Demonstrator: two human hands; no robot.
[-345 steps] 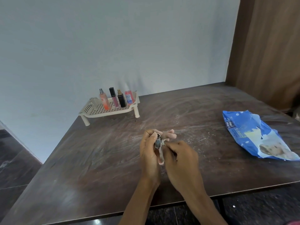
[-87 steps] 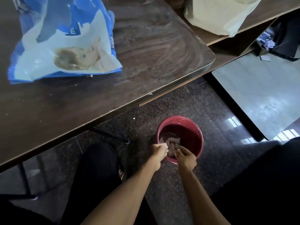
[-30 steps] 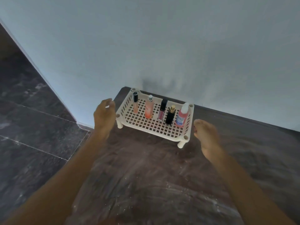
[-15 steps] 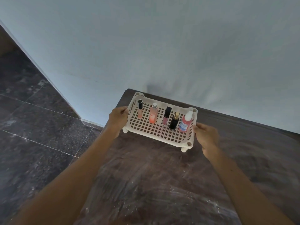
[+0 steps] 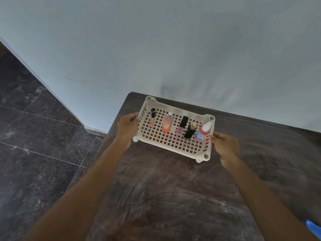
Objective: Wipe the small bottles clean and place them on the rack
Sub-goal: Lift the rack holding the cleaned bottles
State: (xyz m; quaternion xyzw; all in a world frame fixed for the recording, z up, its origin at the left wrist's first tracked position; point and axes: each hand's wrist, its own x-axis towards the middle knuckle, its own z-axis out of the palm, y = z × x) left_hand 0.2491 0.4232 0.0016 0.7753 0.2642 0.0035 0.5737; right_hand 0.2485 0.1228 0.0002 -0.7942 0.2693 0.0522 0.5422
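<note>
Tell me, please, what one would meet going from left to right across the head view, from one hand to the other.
left hand → clear tube with black cap → orange bottle → pink tube with black cap → black bottle with gold cap → red bottle with white cap → right hand; both hands grip the rack.

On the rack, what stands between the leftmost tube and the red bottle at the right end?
Three, in the head view: an orange bottle, a black-capped pink tube, a gold-capped black bottle.
</note>
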